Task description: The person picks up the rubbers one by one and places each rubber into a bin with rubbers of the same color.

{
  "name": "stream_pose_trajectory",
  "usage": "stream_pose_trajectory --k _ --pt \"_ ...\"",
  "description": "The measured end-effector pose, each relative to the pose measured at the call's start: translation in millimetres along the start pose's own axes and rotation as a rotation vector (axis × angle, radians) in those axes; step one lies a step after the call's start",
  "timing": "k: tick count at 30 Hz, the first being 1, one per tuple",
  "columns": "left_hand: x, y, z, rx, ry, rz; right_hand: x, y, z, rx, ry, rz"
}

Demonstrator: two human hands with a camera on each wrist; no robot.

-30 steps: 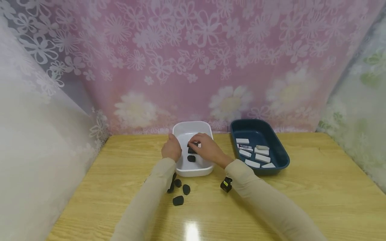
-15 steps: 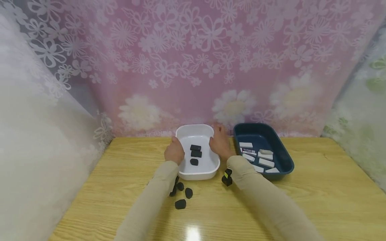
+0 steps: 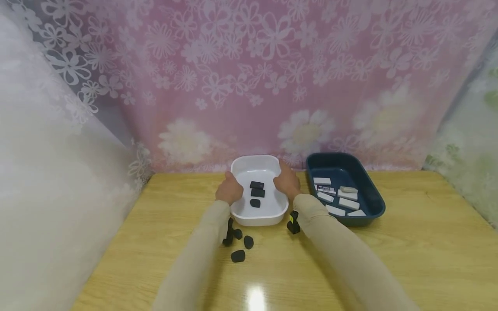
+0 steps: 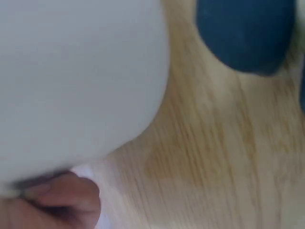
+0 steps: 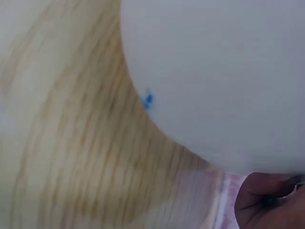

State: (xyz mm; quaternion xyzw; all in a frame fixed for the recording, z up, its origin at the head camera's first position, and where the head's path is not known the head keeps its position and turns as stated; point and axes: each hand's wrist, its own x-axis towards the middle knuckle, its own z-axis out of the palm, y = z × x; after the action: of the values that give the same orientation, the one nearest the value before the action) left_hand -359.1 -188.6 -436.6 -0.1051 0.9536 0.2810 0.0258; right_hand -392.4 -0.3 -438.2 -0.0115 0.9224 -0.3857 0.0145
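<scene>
A white plastic basin (image 3: 260, 218) stands near the back of the table. My left hand (image 3: 229, 188) grips its left rim with the thumb on top, and in the left wrist view the curled fingers (image 4: 78, 198) lie against the white wall. On the opposite side my right hand (image 3: 287, 181) holds the right rim; its curled fingers (image 5: 257, 191) show at the corner of the right wrist view. Inside the basin lie two black rectangular blocks, the farther block (image 3: 256, 185) and the nearer block (image 3: 257, 193), plus a black rounded piece (image 3: 255, 203).
Just right of the basin is a dark blue bin (image 3: 375, 201) with several white blocks (image 3: 349, 204) and a printed box (image 3: 326, 189). Several loose black pieces (image 3: 238, 256) lie on the wooden table (image 3: 311, 276) in front of the basin. A floral curtain (image 3: 249, 108) hangs behind.
My right hand has left the black blocks inside the basin and moved to its right rim. The left hand stays on the left rim. The whole view has shifted slightly.
</scene>
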Motion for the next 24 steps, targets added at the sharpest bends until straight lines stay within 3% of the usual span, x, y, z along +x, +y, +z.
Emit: stream_pose_trajectory --k 4,7,12,18,21,24 --pt "-1.2 -7.0 -14.5 -0.173 -0.157 0.06 0.3 -3.3 -1.8 -0.047 0.006 0.016" --pt "-6.8 -20.5 -26.7 -0.225 -0.185 0.11 1.2 -4.4 -1.8 -0.081 -0.003 0.02" --pt "-25.3 -55.2 -47.9 -0.099 -0.149 0.23 1.0 -5.6 -0.9 -0.073 -0.009 0.037" --pt "-51.1 -91.5 -72.7 0.022 -0.221 0.347 3.6 -6.6 -2.8 -0.082 -0.026 0.042" --pt "-67.2 -106.2 -78.0 0.058 -0.264 0.369 2.7 -7.5 -3.2 -0.106 -0.016 0.018" --pt "-86.9 -118.0 -78.1 0.073 -0.261 0.371 0.0 -9.0 -0.8 -0.126 -0.015 0.001"
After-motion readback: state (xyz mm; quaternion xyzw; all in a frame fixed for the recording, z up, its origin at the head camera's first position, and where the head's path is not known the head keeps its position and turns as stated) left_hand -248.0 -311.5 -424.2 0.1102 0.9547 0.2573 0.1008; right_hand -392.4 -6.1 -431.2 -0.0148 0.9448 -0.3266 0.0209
